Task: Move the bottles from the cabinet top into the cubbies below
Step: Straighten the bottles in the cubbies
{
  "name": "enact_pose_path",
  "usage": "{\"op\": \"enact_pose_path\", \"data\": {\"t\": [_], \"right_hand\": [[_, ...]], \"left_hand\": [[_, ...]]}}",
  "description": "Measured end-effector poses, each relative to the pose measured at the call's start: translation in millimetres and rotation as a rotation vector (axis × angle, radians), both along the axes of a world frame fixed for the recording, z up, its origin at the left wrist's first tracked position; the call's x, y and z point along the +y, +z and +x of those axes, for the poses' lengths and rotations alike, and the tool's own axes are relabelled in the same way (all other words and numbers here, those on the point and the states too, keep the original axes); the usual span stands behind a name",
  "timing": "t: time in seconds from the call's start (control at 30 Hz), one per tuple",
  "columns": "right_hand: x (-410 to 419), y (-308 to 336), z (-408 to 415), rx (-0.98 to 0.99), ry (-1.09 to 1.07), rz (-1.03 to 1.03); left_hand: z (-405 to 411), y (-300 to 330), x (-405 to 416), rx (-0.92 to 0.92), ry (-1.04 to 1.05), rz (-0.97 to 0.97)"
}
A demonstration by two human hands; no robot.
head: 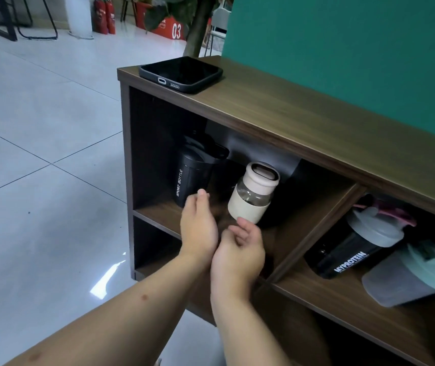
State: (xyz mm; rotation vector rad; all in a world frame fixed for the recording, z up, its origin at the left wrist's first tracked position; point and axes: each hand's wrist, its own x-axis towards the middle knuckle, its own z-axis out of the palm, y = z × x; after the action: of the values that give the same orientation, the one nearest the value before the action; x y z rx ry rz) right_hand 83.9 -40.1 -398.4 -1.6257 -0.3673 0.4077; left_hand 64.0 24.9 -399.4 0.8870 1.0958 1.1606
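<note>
A black bottle marked SPORT BOTTLE stands in the upper left cubby of the brown cabinet. Beside it on the right stands a small cream bottle with a clear middle. My left hand hovers just in front of the black bottle, fingers loose, holding nothing. My right hand is just below the cream bottle, fingers half curled, empty, one fingertip close to its base. In the right cubby a black MYPROTEIN shaker with a grey lid leans, and a clear shaker with a pale green lid lies in front of it.
A black phone lies on the cabinet top at its left end. A green wall rises behind the cabinet. Pale tiled floor spreads to the left. Lower cubbies are dark. Red fire extinguishers stand far back.
</note>
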Motion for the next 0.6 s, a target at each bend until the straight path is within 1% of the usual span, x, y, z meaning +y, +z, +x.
{"op": "enact_pose_path", "data": {"t": [0.1,0.17,0.23,0.3,0.4,0.5,0.6], "right_hand": [[17,-2,-17,0.103,0.193,0.037],[29,6,-20,0.204,0.302,0.087],[36,13,-20,0.26,0.391,0.091],[45,13,-21,0.246,0.461,0.061],[58,12,-27,0.211,0.5,0.029],[64,14,-33,0.248,0.507,0.042],[68,12,-34,0.268,0.502,0.035]], "left_hand": [[-21,6,18,0.041,0.135,0.059],[-31,6,36,0.043,0.155,0.069],[-39,9,52,0.034,0.084,0.026],[-45,5,67,-0.034,-0.031,-0.055],[-54,-2,76,-0.112,-0.174,-0.103],[-54,-12,76,-0.131,-0.243,-0.118],[-54,-11,73,-0.165,-0.246,-0.15]]}}
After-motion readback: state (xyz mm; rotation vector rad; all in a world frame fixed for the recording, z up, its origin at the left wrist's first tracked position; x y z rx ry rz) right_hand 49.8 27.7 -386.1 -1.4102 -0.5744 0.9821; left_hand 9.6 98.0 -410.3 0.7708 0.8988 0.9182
